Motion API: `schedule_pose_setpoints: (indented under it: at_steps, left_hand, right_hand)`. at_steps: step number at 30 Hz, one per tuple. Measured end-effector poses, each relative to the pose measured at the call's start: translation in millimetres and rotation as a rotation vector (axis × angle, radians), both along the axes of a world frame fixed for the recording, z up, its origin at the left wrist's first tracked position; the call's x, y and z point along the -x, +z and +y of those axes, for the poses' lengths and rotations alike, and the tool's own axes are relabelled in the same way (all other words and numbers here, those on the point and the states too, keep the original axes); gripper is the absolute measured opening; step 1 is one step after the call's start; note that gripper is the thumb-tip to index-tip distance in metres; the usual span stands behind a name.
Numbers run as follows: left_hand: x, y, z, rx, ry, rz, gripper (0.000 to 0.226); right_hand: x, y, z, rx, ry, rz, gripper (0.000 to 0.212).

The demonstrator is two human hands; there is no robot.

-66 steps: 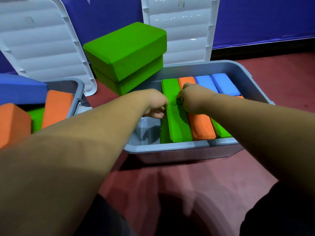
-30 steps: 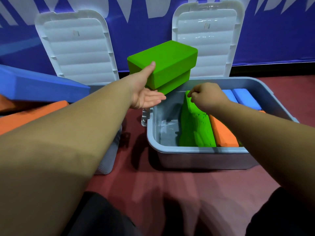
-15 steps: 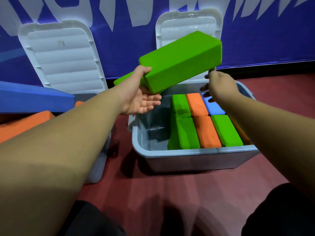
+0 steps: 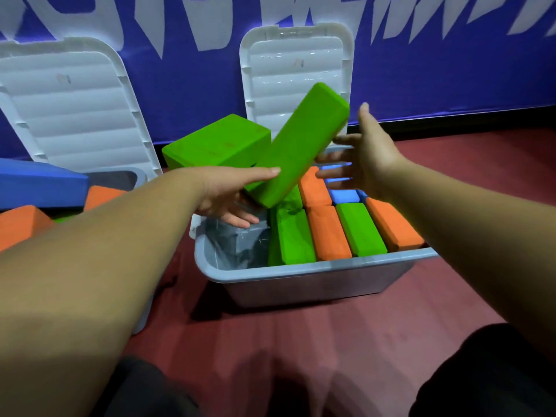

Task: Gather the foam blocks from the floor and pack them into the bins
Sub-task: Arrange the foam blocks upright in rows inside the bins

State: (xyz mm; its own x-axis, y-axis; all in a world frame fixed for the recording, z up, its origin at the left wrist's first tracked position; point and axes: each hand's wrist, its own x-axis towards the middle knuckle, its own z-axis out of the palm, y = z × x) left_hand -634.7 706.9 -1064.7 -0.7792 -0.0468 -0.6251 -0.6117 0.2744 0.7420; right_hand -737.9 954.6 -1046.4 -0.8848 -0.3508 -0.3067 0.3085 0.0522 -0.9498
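A green foam block (image 4: pixel 298 145) hangs tilted over the grey bin (image 4: pixel 316 273), its lower end pointing at the bare gap on the bin's left side. My left hand (image 4: pixel 228 194) holds that lower end, thumb on top and fingers underneath. My right hand (image 4: pixel 364 158) is beside the upper end with fingers spread and straight, fingertips at the block's right edge. In the bin stand rows of blocks: green (image 4: pixel 296 239), orange (image 4: pixel 328 233) and blue (image 4: pixel 343 195). A second green block (image 4: pixel 216 142) lies behind my left wrist.
A second bin (image 4: pixel 114 177) at the left holds a large blue block (image 4: pixel 39 185) and orange blocks (image 4: pixel 21 224). Two white lids (image 4: pixel 75 106) (image 4: pixel 298 70) lean against the blue wall. Red floor lies in front of the bins.
The green block has swung from nearly level to steeply tilted, its lower end dropping toward the bin. My right hand has come off its far end and spread its fingers.
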Motion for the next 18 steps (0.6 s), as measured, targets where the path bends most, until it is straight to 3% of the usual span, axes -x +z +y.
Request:
schedule_pose_setpoints:
  at_steps: [6,11,16,18]
  left_hand:
    - [13.4,3.9,7.4,0.154,0.023,0.122,0.069]
    - [20.2,4.3,10.9,0.673,0.038,0.290,0.075]
    - [23.8,-1.6,17.1,0.531,0.020,0.334,0.020]
    - [26.4,-8.0,14.6,0.514,0.027,0.339,0.028]
  right_hand:
    - [-11.3,-2.5,-22.1,-0.118,0.122,-0.089,0.103]
    - [-9.0,-11.8,-34.5,-0.289,0.139,-0.112,0.095]
    - [-7.8,-19.0,-25.7,-0.409,0.161,-0.033,0.067]
    - [-7.1,-21.2,-20.7,-0.497,0.182,0.041,0.057]
